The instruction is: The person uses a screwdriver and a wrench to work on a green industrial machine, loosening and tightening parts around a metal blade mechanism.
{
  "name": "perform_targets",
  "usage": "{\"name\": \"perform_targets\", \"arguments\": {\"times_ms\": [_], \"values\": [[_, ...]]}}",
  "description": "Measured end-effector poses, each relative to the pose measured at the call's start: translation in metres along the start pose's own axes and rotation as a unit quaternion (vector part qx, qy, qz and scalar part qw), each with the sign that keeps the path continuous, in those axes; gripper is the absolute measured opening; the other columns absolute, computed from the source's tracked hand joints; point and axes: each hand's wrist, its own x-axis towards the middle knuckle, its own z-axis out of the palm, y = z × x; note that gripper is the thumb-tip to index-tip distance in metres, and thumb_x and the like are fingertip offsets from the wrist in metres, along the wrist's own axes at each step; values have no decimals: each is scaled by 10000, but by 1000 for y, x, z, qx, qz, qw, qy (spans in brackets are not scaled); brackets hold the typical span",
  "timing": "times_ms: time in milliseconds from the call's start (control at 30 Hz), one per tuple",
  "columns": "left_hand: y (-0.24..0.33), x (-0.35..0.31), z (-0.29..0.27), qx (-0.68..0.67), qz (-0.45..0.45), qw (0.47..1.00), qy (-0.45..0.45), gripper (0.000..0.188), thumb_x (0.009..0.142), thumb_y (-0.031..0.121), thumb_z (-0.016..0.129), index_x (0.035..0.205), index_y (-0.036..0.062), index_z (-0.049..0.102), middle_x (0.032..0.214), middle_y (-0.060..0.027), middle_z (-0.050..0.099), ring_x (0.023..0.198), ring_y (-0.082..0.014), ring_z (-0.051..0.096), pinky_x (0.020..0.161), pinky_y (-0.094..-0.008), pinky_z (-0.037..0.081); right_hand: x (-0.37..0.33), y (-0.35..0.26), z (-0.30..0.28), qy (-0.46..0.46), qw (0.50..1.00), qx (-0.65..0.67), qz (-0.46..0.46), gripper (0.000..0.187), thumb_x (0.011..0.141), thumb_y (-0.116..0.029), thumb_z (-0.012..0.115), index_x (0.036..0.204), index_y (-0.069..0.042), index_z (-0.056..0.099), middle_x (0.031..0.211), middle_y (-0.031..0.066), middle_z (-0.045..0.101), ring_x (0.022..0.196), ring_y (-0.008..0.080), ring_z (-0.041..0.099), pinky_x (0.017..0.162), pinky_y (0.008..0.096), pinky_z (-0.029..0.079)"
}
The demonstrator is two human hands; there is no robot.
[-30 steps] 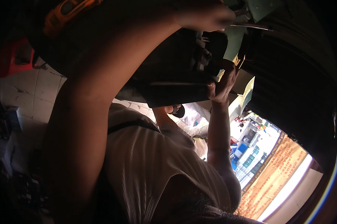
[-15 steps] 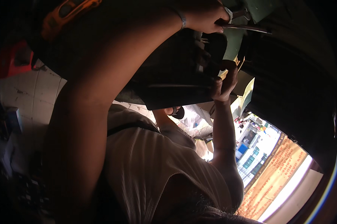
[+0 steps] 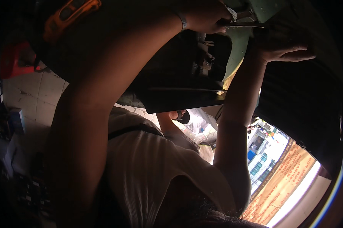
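Note:
My left hand (image 3: 208,17), with a light band at the wrist, is closed at the top of the view. From its fingers a thin dark metal strip (image 3: 245,25) sticks out to the right, in front of a green painted panel (image 3: 238,47). My right hand (image 3: 279,51) is raised at the upper right, in front of a dark surface. Its fingers stretch out to the right, apart, with nothing seen in them; shadow hides part of the hand. Between my arms hangs a long black panel (image 3: 179,100), with a small metal fitting (image 3: 206,60) above it.
An orange tool-like object (image 3: 67,19) and a red plastic object (image 3: 17,60) are at the upper left. Light floor tiles (image 3: 38,87) show below them, beside dark boxes (image 3: 15,121). A banner with printing (image 3: 281,182) hangs at the bright lower right. A foot in a sandal (image 3: 182,116) shows below the black panel.
My right hand has left the end of the black panel and moved up and to the right, its fingers now stretched out. My left hand stays almost in place; the strip lies more level.

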Motion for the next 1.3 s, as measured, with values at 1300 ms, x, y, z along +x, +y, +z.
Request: {"name": "perform_targets", "arguments": {"times_ms": [1300], "values": [[-3, 3, -2, -20, -1, 1000, 13, 214, 843, 244, 714, 835, 34, 678, 808, -196, 689, 855, -368, 693, 824, -473, 529, 41, -18, 40, 104, 978, 113, -138, 289, 1040, -316, 416, 1036, -48, 524, 952, 40, 472, 846, 134, 398, 771, 294, 345]]}}
